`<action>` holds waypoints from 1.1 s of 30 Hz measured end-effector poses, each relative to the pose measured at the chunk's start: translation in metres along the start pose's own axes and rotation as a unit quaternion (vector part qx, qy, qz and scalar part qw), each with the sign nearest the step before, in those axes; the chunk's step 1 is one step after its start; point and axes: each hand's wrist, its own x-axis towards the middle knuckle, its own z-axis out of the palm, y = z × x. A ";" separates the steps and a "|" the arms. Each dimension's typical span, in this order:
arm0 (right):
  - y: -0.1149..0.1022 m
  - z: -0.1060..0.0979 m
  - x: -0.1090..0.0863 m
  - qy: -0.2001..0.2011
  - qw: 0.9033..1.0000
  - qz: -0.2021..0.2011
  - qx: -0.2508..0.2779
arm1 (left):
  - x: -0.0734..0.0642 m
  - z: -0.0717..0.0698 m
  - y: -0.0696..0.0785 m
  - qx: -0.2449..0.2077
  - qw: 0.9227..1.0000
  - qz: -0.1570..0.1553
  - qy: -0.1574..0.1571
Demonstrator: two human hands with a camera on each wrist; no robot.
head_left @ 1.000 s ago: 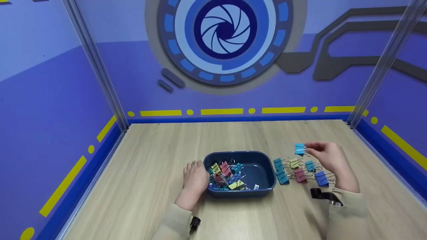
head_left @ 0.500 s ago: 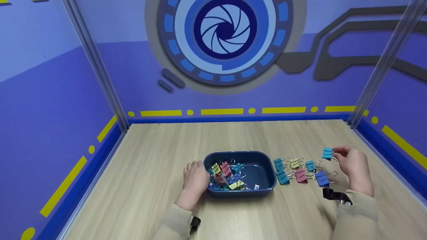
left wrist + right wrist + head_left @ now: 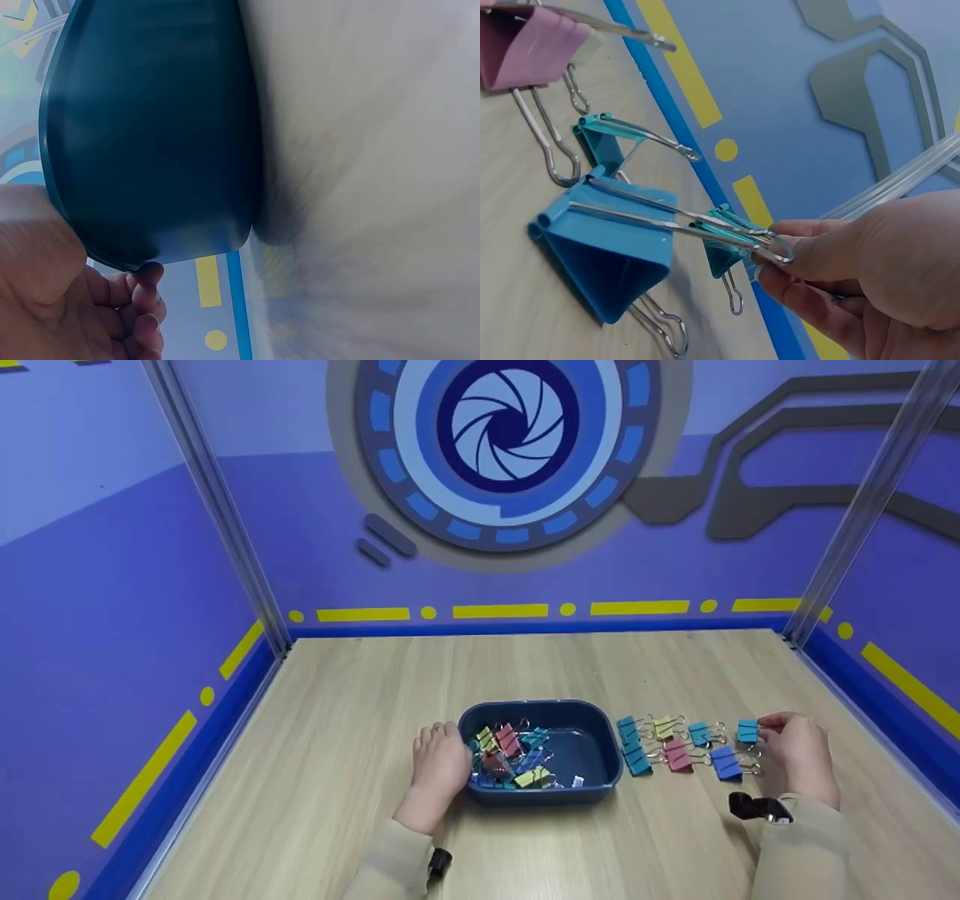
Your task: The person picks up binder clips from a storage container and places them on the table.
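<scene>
My right hand [image 3: 801,754] pinches a light blue binder clip [image 3: 748,731] by its wire handle, at the far right end of the back row of clips. In the right wrist view the pinched clip hangs partly behind the handles of a larger blue binder clip [image 3: 607,240]. Curled fingers of my left hand [image 3: 440,761] hold the left end of a dark blue box [image 3: 544,796] at its rim; the left thumb is hidden. Inside the box's left half lies a jumble of binder clips [image 3: 508,740] in yellow, pink, teal and blue.
Right of the box, binder clips stand in two rows on the wooden table [image 3: 360,697]. Behind are teal, yellow [image 3: 664,727] and light blue [image 3: 699,733] ones; in front are teal [image 3: 637,760], pink [image 3: 677,755] and blue [image 3: 725,763] ones. Patterned walls [image 3: 300,540] enclose the table.
My right hand has carried the light blue clip rightward, then lowered it toward the table beside the back row. The left hand and the box have stayed put.
</scene>
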 end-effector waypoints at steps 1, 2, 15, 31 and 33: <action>0.000 0.000 0.000 -0.007 1.000 0.001 0.001 | 0.000 0.000 0.000 -0.001 1.000 -0.001 -0.002; 0.001 0.001 0.000 -0.015 1.000 0.001 0.001 | 0.000 0.000 0.001 -0.002 1.000 -0.002 -0.004; 0.002 0.009 0.003 -0.075 0.997 0.018 0.016 | 0.001 -0.001 0.002 -0.006 1.000 -0.011 -0.015; -0.012 0.004 0.000 -0.054 0.998 0.010 0.003 | -0.001 -0.003 0.002 0.001 1.000 -0.005 -0.002; -0.017 0.002 -0.001 -0.040 0.999 0.000 -0.002 | -0.001 -0.003 0.002 0.001 1.000 -0.005 -0.001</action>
